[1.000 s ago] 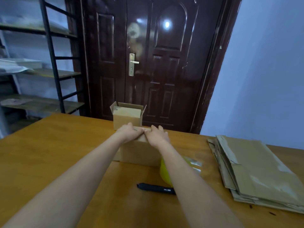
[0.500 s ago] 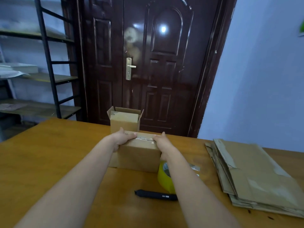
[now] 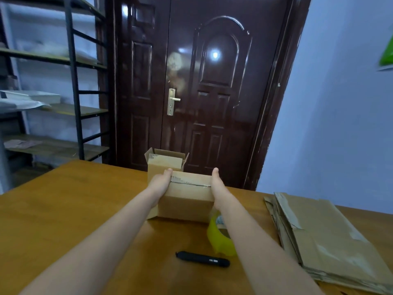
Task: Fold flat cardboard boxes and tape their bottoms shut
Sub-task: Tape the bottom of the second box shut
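Two hands point(image 3: 160, 184) (flanking) taped box point(image 3: 187, 201)

black pen point(image 3: 203, 259): small white print on the barrel, too small to read.
open box point(image 3: 165, 165): dark print on the flap, blurred, not readable.

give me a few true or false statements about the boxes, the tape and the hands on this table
1. The left hand and right hand flank the taped box, one at each end. True.
2. The yellow tape roll sits on top of the box. False: it stands on the table, partly behind the right forearm.
3. A second box stands behind, its top flaps open. True.
4. The flat cardboard stack lies on the person's left. False: it lies on the right.
5. The black pen is held. False: it lies on the table.
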The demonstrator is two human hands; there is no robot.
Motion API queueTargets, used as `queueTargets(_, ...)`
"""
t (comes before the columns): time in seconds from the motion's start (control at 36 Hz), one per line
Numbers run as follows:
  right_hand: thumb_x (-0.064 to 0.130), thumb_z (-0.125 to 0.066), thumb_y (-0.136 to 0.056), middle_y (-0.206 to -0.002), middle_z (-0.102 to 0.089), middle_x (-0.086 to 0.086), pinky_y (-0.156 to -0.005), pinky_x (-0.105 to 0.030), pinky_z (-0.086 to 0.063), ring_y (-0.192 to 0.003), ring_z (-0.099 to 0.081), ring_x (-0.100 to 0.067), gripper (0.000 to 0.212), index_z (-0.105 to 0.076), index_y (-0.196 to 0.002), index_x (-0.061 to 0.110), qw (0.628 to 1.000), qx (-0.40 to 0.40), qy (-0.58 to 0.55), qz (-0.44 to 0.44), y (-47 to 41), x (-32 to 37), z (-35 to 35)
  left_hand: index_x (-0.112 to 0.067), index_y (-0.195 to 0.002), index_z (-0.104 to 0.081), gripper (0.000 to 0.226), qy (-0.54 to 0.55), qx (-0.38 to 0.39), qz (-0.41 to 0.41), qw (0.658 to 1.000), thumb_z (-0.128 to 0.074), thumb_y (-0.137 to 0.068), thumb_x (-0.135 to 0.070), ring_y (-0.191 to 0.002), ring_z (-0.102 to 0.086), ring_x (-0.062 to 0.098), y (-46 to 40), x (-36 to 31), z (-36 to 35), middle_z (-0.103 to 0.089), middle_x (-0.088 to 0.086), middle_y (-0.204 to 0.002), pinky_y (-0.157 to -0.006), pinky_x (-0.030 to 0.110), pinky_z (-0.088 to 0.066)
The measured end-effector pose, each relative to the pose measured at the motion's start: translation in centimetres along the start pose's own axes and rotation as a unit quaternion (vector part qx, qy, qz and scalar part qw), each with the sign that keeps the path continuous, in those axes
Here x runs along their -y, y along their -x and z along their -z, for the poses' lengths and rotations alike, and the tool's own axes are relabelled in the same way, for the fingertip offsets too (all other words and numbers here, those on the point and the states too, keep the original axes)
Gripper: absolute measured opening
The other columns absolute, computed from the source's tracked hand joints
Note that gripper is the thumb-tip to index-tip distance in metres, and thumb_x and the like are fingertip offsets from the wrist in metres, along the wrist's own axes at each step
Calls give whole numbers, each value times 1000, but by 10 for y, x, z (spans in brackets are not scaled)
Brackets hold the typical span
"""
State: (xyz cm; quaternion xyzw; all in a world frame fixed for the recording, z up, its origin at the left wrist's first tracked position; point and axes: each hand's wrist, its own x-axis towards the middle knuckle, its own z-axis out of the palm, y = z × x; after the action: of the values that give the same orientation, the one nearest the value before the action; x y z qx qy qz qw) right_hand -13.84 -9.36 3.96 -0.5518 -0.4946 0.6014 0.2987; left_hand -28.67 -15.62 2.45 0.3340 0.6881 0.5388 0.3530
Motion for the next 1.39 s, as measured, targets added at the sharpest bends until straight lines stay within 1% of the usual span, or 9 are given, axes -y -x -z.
queueTargets(0.22, 83, -22, -73, -139, -50, -9, -104, -51, -40, -123, -50, -33, 95, -44, -139, 18, 995, -14, -42, 93, -6, 35, 17, -12, -93, -58, 48, -104, -131, -142, 976, -23, -101, -44, -71, -49, 14, 26, -44, 0, -52, -2, -76, -69, 33, -42)
queueTargets(0.31, 74, -25, -85, -119, -63, -8, -96, -47, -49, -106, -61, -29, 74, -54, -123, 17, 991, -1, -51, 126, 31, 57, 23, -14, -87, -61, 53, -105, -158, -228, 955, -22, -99, -48, -81, -55, 19, 30, -58, 2, -58, 0, -80, -78, 35, -44)
queueTargets(0.42, 55, -38, -95, -105, -64, -1, -87, -43, -53, -96, -63, -23, 45, -60, -116, 22, 977, 16, -106, 183, 52, 76, 37, -21, -131, -53, 51, -34, -132, -299, 944, -33, -96, -53, -112, -47, 14, 32, -72, 4, -45, -6, -124, -102, 39, -40)
queueTargets(0.53, 27, -50, -97, -95, -56, 8, -58, -20, -36, -79, -49, -4, 27, -58, -122, 21, 963, -23, -143, 229, 65, 85, 53, -22, -145, -36, 50, 19, -57, -348, 936, -43, -98, -38, -115, -37, 7, 39, -91, 0, -33, -6, -121, -102, 24, -29)
queueTargets(0.72, -17, -44, -84, -128, -55, 0, -101, -37, -45, -116, -53, -17, 65, -40, -141, 14, 936, -50, -185, 295, 36, 75, 75, -19, -145, -36, 64, -16, -24, -385, 922, -62, -88, -5, -117, -46, 7, 24, -99, -12, -48, -7, -125, -95, 12, -41)
queueTargets(0.81, -22, -41, -79, -115, -57, -2, -94, -36, -49, -112, -56, -22, 72, -39, -141, 14, 938, -83, -163, 294, 18, 64, 75, -12, -146, -30, 76, -18, -33, -374, 927, -63, -81, 11, -106, -48, 7, 12, -95, -28, -48, -2, -117, -79, 2, -42)
queueTargets(0.97, -18, -35, -83, -113, -57, -6, -70, -25, -47, -98, -54, -18, 62, -46, -134, 15, 950, -124, -98, 271, -10, 29, 76, -11, -141, -38, 77, -103, -43, -340, 934, -54, -75, 25, -104, -50, 22, -26, -45, -60, -39, -3, -109, -81, 21, -46)
queueTargets(1.11, -14, -39, -85, -124, -50, -9, -77, -30, -40, -103, -48, -22, 57, -39, -135, 12, 972, -107, -26, 208, -41, 0, 83, -19, -149, -27, 82, -177, -1, -275, 945, -55, -80, 16, -127, -42, 20, -46, 2, -75, -36, -1, -143, -82, 24, -47)
queueTargets(1.39, -10, -45, -81, -127, -48, -5, -100, -44, -45, -115, -48, -25, 72, -27, -144, 18, 992, -23, 47, 111, -88, -41, 83, -22, -152, -12, 87, -121, 116, -121, 978, -56, -84, 8, -141, -27, 24, -69, 51, -89, -27, 6, -154, -107, 43, -40)
